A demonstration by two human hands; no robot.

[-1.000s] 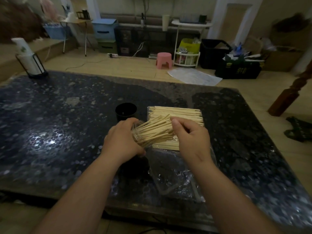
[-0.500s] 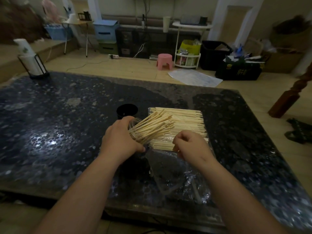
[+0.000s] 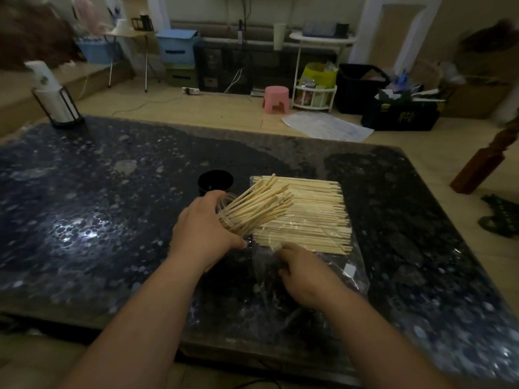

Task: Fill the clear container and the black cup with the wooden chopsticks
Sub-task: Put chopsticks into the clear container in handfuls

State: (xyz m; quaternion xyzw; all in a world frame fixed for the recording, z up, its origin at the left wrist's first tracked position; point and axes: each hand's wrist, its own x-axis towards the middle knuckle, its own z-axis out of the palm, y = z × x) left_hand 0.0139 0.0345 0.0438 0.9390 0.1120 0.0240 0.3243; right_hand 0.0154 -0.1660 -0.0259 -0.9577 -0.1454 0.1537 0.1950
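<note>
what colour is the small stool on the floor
The small plastic stool is pink, head view.

Cup (image 3: 215, 181) behind container (image 3: 226, 204) of chopsticks (image 3: 261, 203), chopstick pile (image 3: 314, 217) on plastic bag (image 3: 341, 266) just right, all on table (image 3: 112, 192)

The left hand (image 3: 207, 231) covers most of the clear container (image 3: 224, 202), only the rim peeks out, and the bottom of the black cup (image 3: 214, 179) is behind that hand too. Can't tell if the right hand (image 3: 306, 273) is pinching anything, its fingertips are tucked under. The desk (image 3: 112, 192) runs off the frame on both sides, and its near right corner's a blur.
</note>
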